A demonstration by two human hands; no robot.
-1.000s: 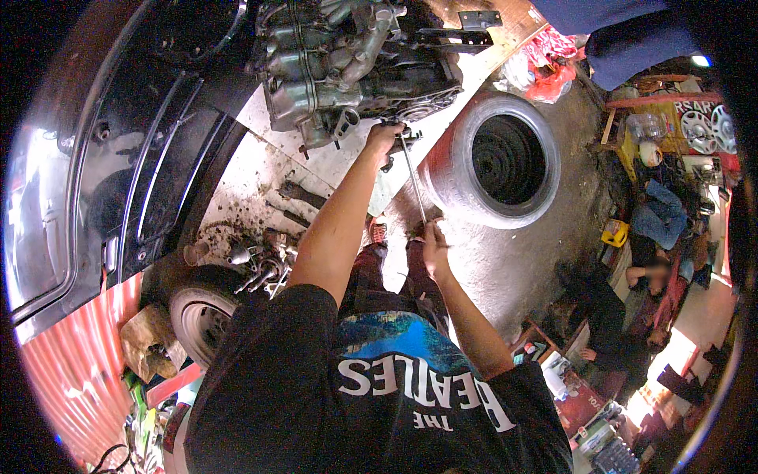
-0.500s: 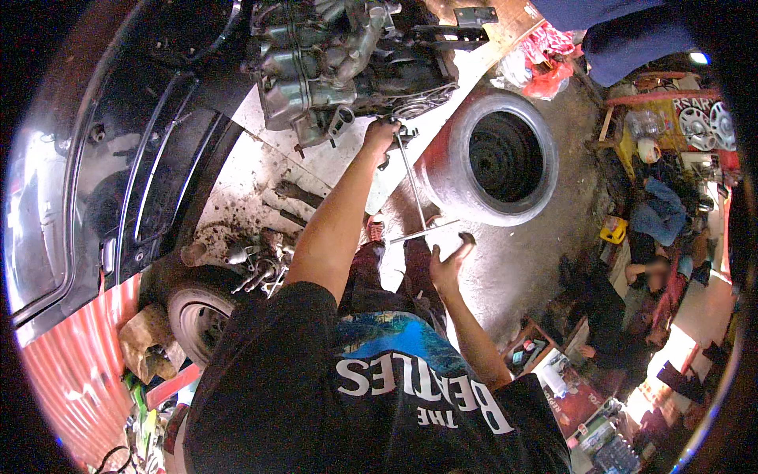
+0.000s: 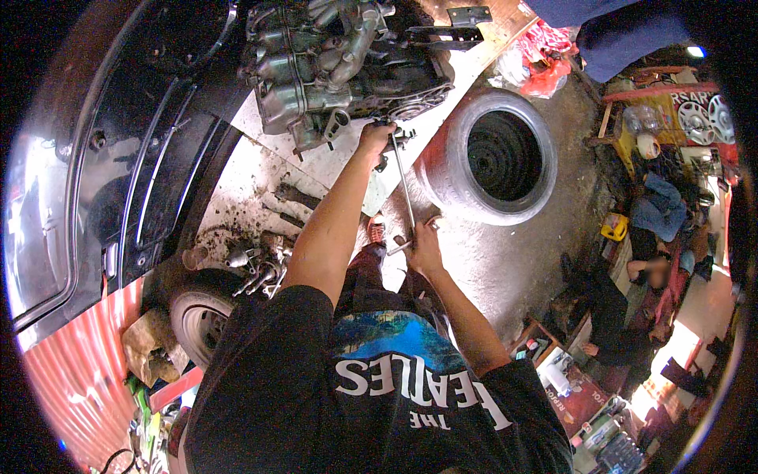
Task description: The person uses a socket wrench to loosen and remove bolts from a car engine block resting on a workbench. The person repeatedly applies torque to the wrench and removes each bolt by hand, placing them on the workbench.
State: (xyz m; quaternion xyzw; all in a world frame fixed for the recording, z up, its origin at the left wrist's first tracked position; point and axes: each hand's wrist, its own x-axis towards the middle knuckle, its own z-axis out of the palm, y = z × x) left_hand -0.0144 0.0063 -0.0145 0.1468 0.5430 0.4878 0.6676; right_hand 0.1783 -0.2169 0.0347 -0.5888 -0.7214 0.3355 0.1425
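Note:
A long metal T-handle wrench (image 3: 403, 183) slants between my two hands. My left hand (image 3: 376, 137) is closed round its far end, beside a small dark metal part (image 3: 403, 136) whose details I cannot make out. My right hand (image 3: 426, 249) is wrapped round the crossbar end, and one tip of the bar sticks out to its left. Just beyond my left hand lies a greasy engine (image 3: 316, 75) on a white board (image 3: 264, 162).
A red drum with a tire (image 3: 545, 178) on top stands at the right. Loose metal parts (image 3: 264, 261) and a wheel (image 3: 201, 324) lie at the left, near a dark car body (image 3: 150, 150). People (image 3: 608, 316) sit at the far right; a blue-clothed person (image 3: 632, 35) is at the top right.
My right hand has gone from open fingers beside the crossbar to a grip on it. The crossbar has turned. My left hand stays by the engine.

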